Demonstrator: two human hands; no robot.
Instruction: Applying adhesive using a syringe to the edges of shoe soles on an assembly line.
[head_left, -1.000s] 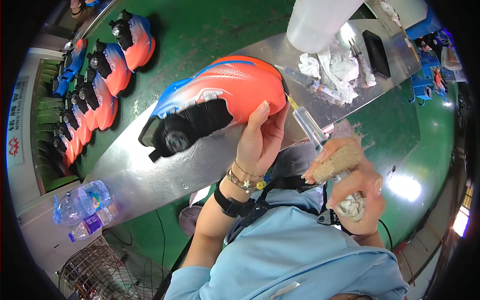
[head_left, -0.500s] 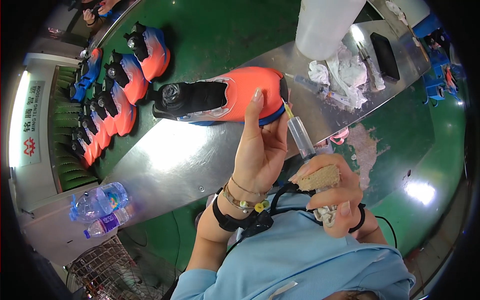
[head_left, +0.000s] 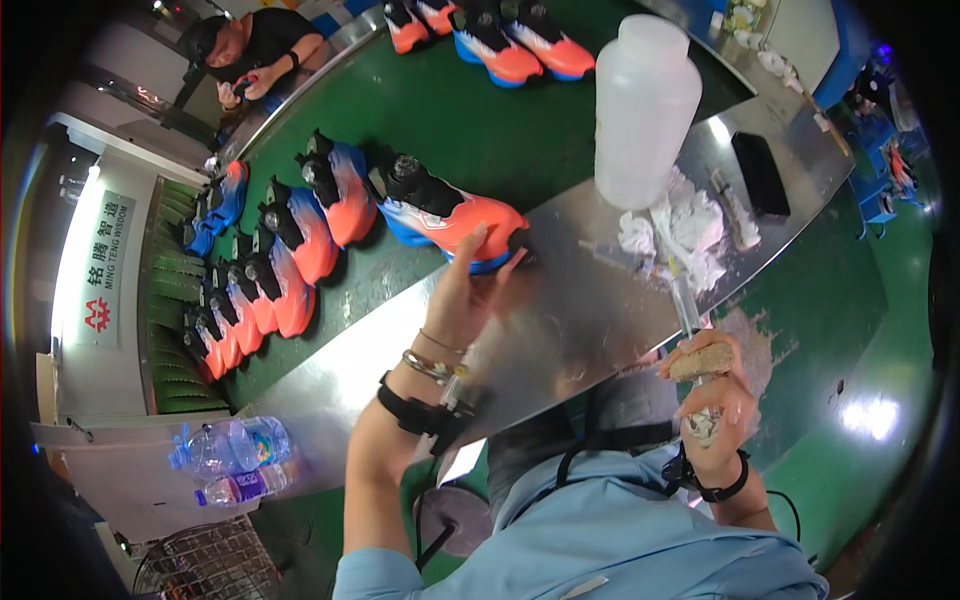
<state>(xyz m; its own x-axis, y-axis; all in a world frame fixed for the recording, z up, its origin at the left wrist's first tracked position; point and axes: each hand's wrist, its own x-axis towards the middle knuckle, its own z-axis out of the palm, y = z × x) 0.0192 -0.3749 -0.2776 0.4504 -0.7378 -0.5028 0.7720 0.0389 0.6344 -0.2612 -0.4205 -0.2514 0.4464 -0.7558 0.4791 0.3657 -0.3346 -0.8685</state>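
Note:
An orange and blue sports shoe [head_left: 468, 218] rests over the edge between green belt and metal strip, its toe pointing right. My left hand [head_left: 470, 295] grips it at the toe, with fingers blurred under the front. My right hand [head_left: 715, 400], well to the right of the shoe, holds a syringe [head_left: 684, 300], needle end pointing up and away. Pressed among the same fingers are a tan spongy block [head_left: 702, 362] and a crumpled white tissue [head_left: 703, 428].
Orange and blue shoes [head_left: 290, 285] stand in a row at left; several more [head_left: 510, 50] are farther back. Beyond the right hand are a white plastic bottle [head_left: 645, 125], crumpled tissues [head_left: 695, 225], other syringes [head_left: 738, 210] and a black box [head_left: 760, 175]. Water bottles [head_left: 240, 447] lie at lower left.
The needle has come away from the shoe's toe as my right hand moved right and down. The shoe has shifted away over the belt with my left hand on it.

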